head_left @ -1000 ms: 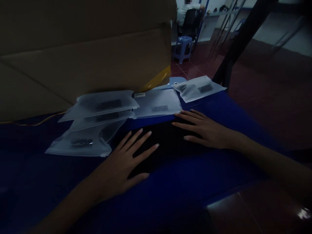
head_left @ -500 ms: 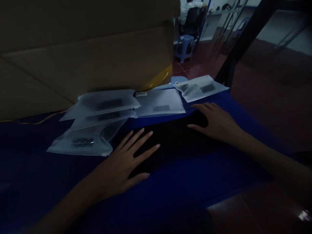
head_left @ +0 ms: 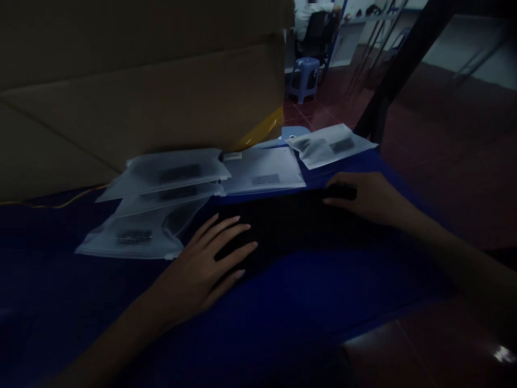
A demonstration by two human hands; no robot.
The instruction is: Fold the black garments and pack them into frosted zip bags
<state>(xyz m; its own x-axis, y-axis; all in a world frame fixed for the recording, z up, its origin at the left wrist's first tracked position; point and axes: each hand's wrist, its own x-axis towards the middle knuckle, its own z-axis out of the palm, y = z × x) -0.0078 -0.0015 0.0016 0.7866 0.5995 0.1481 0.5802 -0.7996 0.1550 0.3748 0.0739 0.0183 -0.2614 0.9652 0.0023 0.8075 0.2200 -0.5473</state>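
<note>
A black cloth (head_left: 278,226) lies flat on the blue-covered table (head_left: 315,291); the dim light hides its exact kind. My left hand (head_left: 210,264) rests palm down on the cloth's left part, fingers stretched out and slightly apart. At its right part, my right hand (head_left: 363,196) pinches the cloth's far edge between thumb and fingers. Just beyond the left hand are several frosted zip bags (head_left: 137,237) with dark printed labels, overlapping one another. Behind the cloth lies a flat white bag (head_left: 266,172), and another white bag (head_left: 331,145) is beyond the right hand.
A large cardboard box (head_left: 161,108) with yellow tape stands along the table's far left side. A dark slanted post (head_left: 399,70) rises at the right. Farther back are a blue plastic stool (head_left: 305,78) and a seated person (head_left: 305,21).
My right hand has gone from spread over the cloth to closed on its far edge, moving slightly right. My left hand has shifted a little left, its fingers closer together.
</note>
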